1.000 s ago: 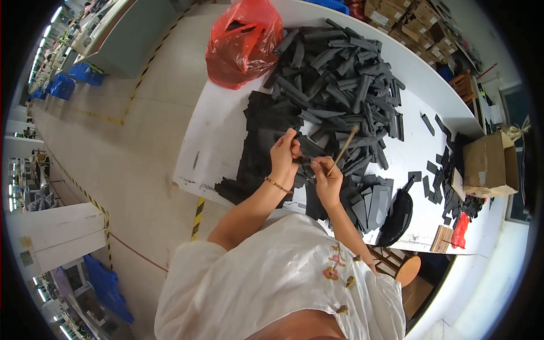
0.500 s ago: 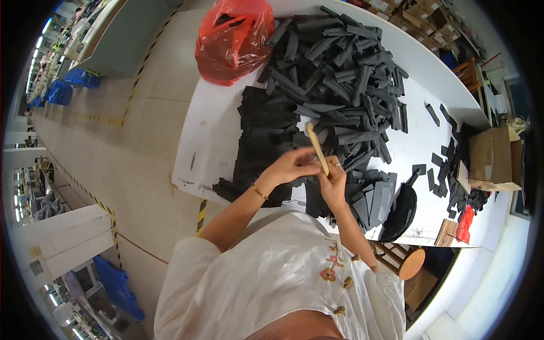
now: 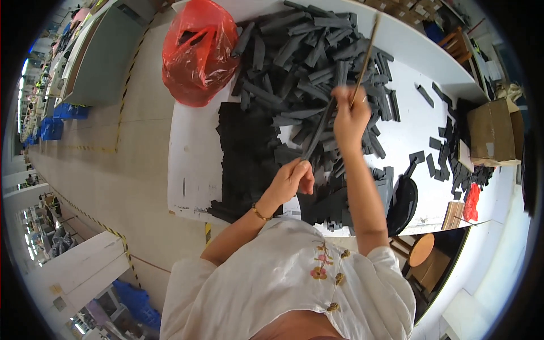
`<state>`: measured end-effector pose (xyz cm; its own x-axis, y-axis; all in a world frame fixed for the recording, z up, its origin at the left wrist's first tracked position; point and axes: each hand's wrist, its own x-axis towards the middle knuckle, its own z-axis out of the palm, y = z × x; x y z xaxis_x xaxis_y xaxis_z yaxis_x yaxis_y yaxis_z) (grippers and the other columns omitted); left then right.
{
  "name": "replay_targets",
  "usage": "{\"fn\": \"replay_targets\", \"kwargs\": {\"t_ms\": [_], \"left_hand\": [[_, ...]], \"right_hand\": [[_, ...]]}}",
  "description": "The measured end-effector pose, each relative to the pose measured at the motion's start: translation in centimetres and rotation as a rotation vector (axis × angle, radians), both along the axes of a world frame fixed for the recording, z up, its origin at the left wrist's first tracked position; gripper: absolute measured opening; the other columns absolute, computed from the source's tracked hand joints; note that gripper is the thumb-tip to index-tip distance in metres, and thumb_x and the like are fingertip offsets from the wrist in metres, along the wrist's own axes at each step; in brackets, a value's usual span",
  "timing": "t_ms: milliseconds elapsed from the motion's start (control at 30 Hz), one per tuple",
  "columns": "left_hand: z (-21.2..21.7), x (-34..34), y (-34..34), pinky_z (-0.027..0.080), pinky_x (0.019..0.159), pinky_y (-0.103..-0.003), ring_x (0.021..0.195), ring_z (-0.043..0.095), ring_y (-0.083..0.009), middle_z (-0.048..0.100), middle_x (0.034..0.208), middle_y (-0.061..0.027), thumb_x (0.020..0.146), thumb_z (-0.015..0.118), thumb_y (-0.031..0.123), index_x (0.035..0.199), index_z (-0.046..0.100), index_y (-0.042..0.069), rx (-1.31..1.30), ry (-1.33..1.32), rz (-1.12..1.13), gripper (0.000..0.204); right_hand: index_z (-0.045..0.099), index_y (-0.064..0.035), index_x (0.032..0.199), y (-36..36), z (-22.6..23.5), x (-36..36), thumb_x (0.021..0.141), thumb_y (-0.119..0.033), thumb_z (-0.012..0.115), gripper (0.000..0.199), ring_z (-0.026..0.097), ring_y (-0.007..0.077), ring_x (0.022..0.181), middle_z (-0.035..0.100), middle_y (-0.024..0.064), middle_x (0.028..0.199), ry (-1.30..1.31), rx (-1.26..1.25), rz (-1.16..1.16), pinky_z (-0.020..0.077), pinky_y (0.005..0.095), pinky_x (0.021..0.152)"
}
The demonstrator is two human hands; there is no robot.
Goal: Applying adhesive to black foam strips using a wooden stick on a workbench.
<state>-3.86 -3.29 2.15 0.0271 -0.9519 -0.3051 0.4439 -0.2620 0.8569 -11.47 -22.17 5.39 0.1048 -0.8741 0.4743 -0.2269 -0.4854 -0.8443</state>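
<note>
So — L hand pinching long dk-grey strip — R hand gripping thin tan stick.

To the right of the heap of dark strips, passage is offered over bare white tabletop, bounded farther right by scattered dark pieces and a cardboard box. Left of the heap, the way is blocked by a red plastic bag. Over the heap, space is crossed by a held strip, a thin stick and the right hand. Behind the heap, reach is limited by a white raised partition.
</note>
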Motion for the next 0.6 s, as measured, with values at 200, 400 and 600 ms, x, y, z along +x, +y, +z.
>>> {"fn": "replay_targets", "kwargs": {"t_ms": [200,400,600], "left_hand": [[-5.6,0.5,-1.1,0.051,0.069,-0.036,0.081,0.06,-0.0298,0.062,0.086,-0.0105,0.084,0.06,0.015,0.085,0.061,0.006,-0.32,-1.047,-0.081,0.009],[-12.5,-0.2,-7.2,0.046,0.082,-0.039,0.093,0.055,-0.0279,0.058,0.088,-0.0077,0.077,0.067,0.015,0.085,0.066,0.007,-0.443,-1.679,-0.358,0.011],[-11.3,2.5,-7.3,0.045,0.082,-0.038,0.092,0.054,-0.0262,0.06,0.086,-0.0071,0.076,0.068,0.015,0.075,0.066,0.006,-0.393,-1.48,-0.334,0.009]], "right_hand": [[0.064,0.0013,0.098,-11.8,4.4,-1.7,0.095,-0.024,0.056,0.026,0.048,0.0068,0.055,0.059,0.0002,0.074,-0.25,0.218,-0.082,0.0368,0.0215,0.054],[0.064,-0.0002,0.106,-5.5,-0.8,-6.8,0.094,-0.029,0.059,0.032,0.046,0.0056,0.064,0.056,0.0002,0.073,0.113,0.397,0.014,0.0376,0.0222,0.058],[0.066,0.0004,0.1,3.2,-4.0,-16.6,0.091,-0.013,0.06,0.017,0.052,0.0184,0.063,0.055,0.0053,0.069,0.416,0.282,0.168,0.0423,0.0296,0.058]]}}
